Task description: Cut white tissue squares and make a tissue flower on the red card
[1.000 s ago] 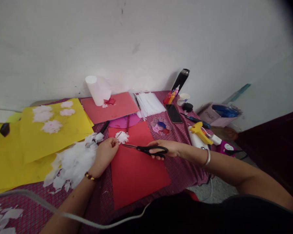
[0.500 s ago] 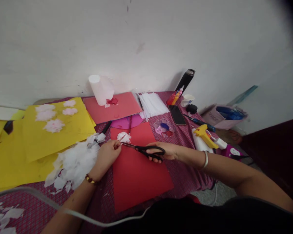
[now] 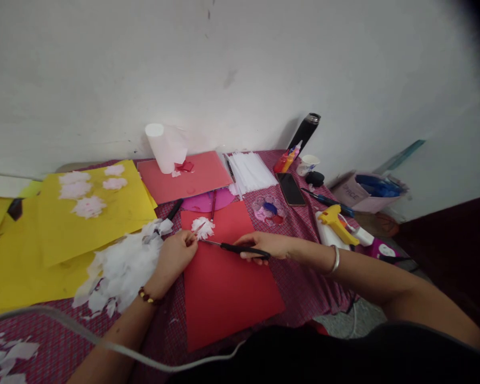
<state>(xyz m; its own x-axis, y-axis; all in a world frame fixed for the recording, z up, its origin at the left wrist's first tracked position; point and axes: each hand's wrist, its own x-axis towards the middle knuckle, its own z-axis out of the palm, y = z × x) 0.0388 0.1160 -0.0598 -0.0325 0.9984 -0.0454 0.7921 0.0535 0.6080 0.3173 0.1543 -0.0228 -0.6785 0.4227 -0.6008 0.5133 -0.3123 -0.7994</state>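
My right hand [image 3: 266,245] grips black-handled scissors [image 3: 244,250] above a red sheet of paper [image 3: 232,288]. The blades point left, and their tips end close to the fingers of my left hand [image 3: 180,249]. That left hand is closed in a pinch at the sheet's left edge; what sits between its fingertips is too small to name. Just beyond the fingertips a white paper flower [image 3: 204,226] lies on the red sheet, with a thin reddish sliver across it. A heap of white paper scraps [image 3: 124,266] spreads beside my left wrist.
Yellow sheets [image 3: 92,240] with pale pink paper flowers [image 3: 88,207] cover the left side. Behind stand a white roll [image 3: 160,149] and a dark flask [image 3: 306,130]. A paint palette [image 3: 269,210], phone [image 3: 290,189] and yellow glue gun [image 3: 338,224] lie rightward. A white cable [image 3: 144,362] crosses in front.
The scissors have turned in my right hand and their handles have come together, with the tips slightly lower. My left hand keeps its pinch almost in place.
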